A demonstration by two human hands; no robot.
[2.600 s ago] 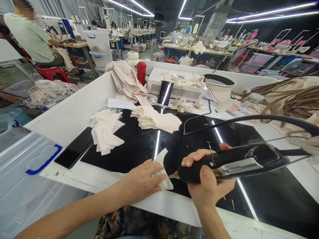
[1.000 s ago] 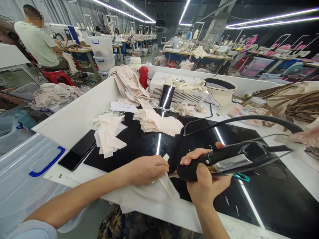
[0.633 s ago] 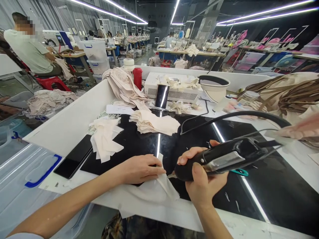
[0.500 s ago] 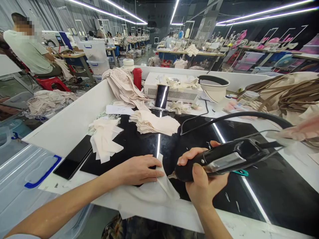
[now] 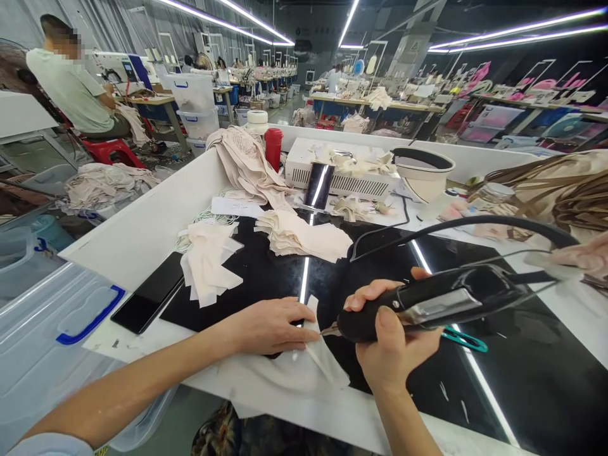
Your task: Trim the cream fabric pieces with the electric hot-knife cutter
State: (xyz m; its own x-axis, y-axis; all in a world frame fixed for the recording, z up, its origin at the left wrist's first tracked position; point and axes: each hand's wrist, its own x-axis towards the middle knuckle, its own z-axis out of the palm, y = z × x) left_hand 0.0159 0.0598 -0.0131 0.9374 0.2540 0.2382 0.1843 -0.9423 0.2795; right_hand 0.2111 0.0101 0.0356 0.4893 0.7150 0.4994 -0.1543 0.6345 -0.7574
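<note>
My left hand (image 5: 270, 326) lies on a thin white cloth (image 5: 304, 373) at the front edge of the black glossy board (image 5: 380, 272), its fingers stretched out. My right hand (image 5: 394, 335) is wrapped round a black handheld tool (image 5: 427, 307) with a silver lever and a cable at its rear. The tool's narrow metal tip meets the cloth just right of my left fingertips. A stack of cream fabric pieces (image 5: 304, 237) lies behind my hands, and a second pile (image 5: 209, 263) is to the left.
A dark phone (image 5: 149, 294) lies left of the board; teal snips (image 5: 464, 340) are beyond my right hand. A red bottle (image 5: 273, 149) and a white vented box (image 5: 342, 168) stand behind. Another person's hand (image 5: 582, 253) is at the right edge; a seated person (image 5: 76, 88) is far left.
The view has shifted slightly, so the scene sits further right. More of the teal snips shows. Both hands keep nearly the same place on the cloth and the tool.
</note>
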